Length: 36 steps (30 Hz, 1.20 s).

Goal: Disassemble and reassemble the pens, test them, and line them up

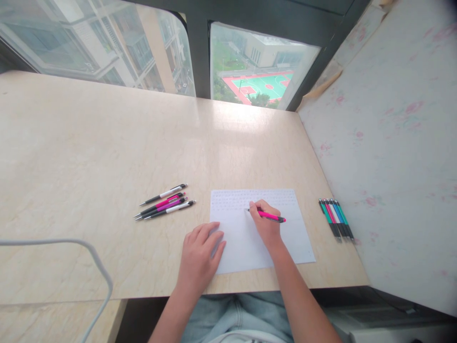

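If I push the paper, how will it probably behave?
The paper looks thin, so it would probably bend easily and feel light. It lies flat on a glossy tabletop, so it may slide, though the left hand at its edge could resist.

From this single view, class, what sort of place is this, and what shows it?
Probably a room in a home, above ground level: the window looks down on a sports court, floral wallpaper covers one side, and a pale desk holds paper and pens.

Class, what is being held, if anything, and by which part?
The right hand grips a pink pen near its tip; the left hand holds nothing.
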Motion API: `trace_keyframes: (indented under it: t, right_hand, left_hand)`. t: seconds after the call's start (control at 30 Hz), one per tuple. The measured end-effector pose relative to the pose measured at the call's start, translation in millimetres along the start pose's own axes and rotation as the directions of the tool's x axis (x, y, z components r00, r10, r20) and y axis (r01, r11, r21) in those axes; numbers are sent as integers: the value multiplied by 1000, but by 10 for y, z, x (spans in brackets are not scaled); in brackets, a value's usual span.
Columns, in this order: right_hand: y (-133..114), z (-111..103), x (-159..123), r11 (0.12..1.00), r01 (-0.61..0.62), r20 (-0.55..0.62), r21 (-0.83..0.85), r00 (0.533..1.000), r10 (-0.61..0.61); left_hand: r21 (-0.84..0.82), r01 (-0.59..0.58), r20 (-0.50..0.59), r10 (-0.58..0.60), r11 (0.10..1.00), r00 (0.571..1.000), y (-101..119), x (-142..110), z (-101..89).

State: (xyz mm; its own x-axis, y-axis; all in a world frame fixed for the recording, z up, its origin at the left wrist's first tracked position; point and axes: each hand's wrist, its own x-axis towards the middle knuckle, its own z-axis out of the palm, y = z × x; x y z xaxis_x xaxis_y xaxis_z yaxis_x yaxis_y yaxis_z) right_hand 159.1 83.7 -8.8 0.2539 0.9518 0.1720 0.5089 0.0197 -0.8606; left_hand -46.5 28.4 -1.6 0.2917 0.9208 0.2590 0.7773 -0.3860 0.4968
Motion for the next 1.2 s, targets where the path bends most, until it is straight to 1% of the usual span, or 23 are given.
trace_keyframes:
  t: [0.27, 0.47, 0.6, 0.77, 0.9, 1.1, 1.17, 1.2]
  right_hand:
    - [-9, 16, -6, 1000, 5, 6, -16, 1000, -4]
    - [-1, 28, -6, 998, 1, -33, -61, 999, -3]
    - [-3, 27, -3, 998, 23, -22, -55, 999, -24]
    - [5, 25, -8, 998, -4, -43, -61, 999, 1]
    - [13, 28, -9, 998, 9, -38, -68, 999, -12]
    - [-4, 25, -2, 999, 4, -55, -45, 998, -6]
    - [4, -1, 0, 1000, -26, -56, -9, 998, 26]
    - [15, -19, 2, 998, -60, -71, 32, 996, 62]
  left_hand:
    - [6, 2, 10, -2, 1000, 1000, 0, -5, 0]
    - [1, 5, 15, -5, 1000, 1000, 3, -3, -3]
    - [5, 2, 13, -2, 1000, 1000, 8, 5, -8]
    - [4, -2, 7, 2, 1000, 1000, 8, 8, -7]
    - [4, -1, 10, 1, 1000, 1000, 9, 8, -8]
    - [0, -3, 3, 3, 1000, 1000, 5, 14, -6]
    - [-2, -4, 1, 4, 1000, 1000, 4, 13, -7]
    - [-3, -3, 1, 3, 1000, 1000, 5, 13, -9]
